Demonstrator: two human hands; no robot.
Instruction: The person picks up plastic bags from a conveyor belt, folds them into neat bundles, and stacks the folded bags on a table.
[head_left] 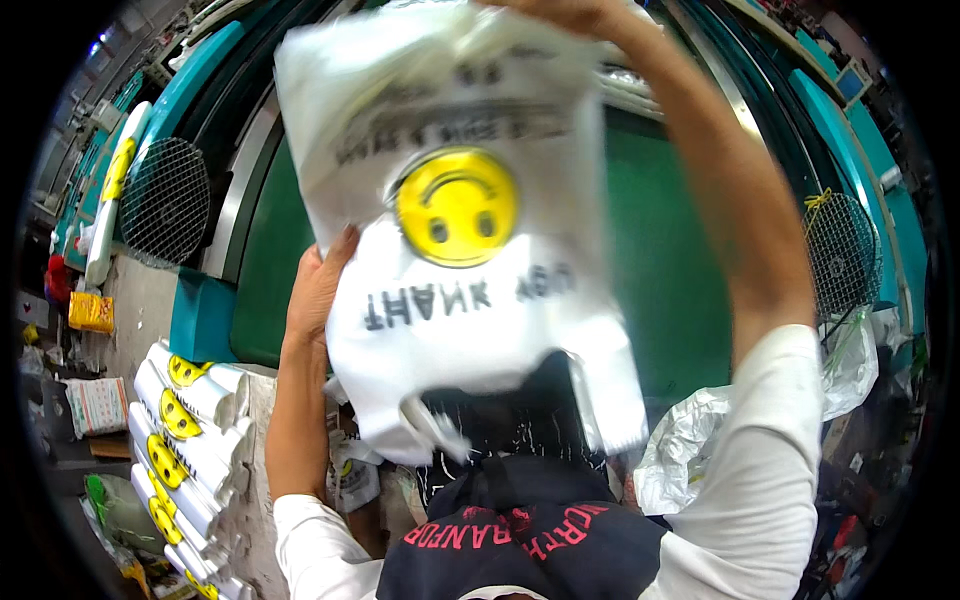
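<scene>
A stack of white plastic carrier bags point(530, 230) hangs up in front of me, blurred by motion. A yellow smiley face, upside down from here, is printed on it, and its two handle loops point down toward my body. My left hand point(325, 275) grips the stack's left side, thumb on the front and fingers hidden behind. My right hand point(570, 14) is closed at the top edge of the bags, partly cut off by the upper rim of the picture. Behind the bags lies a green conveyor belt point(670, 270).
Folded smiley bags point(185, 470) are piled at the lower left. A round wire-guarded fan point(165, 200) stands left of the belt, another wire guard point(840, 255) right of it. Crumpled clear plastic point(685, 450) lies by my right elbow. A yellow packet point(92, 312) sits far left.
</scene>
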